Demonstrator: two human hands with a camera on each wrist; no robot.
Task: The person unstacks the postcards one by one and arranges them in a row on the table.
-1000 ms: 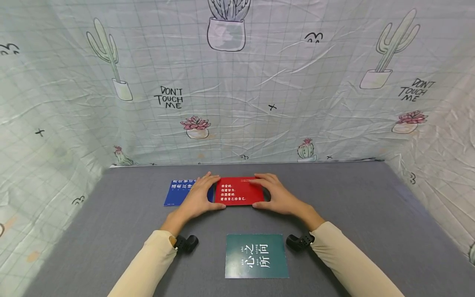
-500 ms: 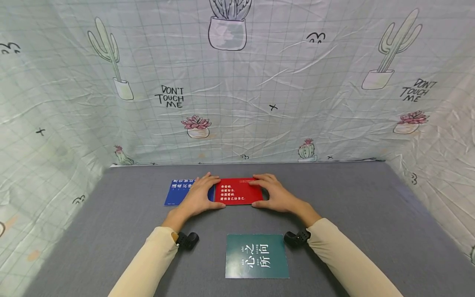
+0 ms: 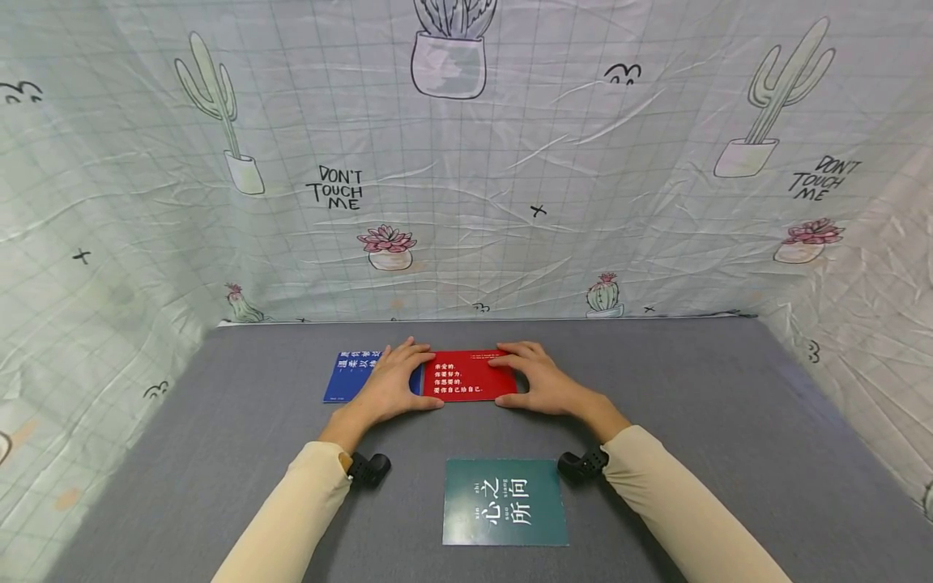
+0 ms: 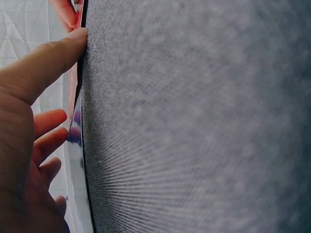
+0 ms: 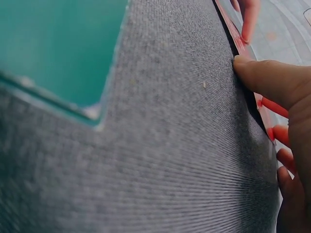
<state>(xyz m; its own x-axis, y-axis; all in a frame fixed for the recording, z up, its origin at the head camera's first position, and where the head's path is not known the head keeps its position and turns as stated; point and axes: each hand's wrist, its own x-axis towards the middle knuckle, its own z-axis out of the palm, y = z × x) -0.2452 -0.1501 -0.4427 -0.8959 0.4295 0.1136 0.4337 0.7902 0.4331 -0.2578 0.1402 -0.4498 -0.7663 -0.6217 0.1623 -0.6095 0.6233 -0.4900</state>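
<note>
The left hand (image 3: 386,387) hides part of the blue card (image 3: 347,382). The right wrist view crops the green card (image 5: 58,48). Small print (image 3: 484,355) on the red card (image 3: 474,376) is illegible.

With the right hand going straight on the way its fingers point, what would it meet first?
The right hand would first meet the thin red rectangular card it grips; beyond that, probably the left hand, though depth is unclear.
</note>
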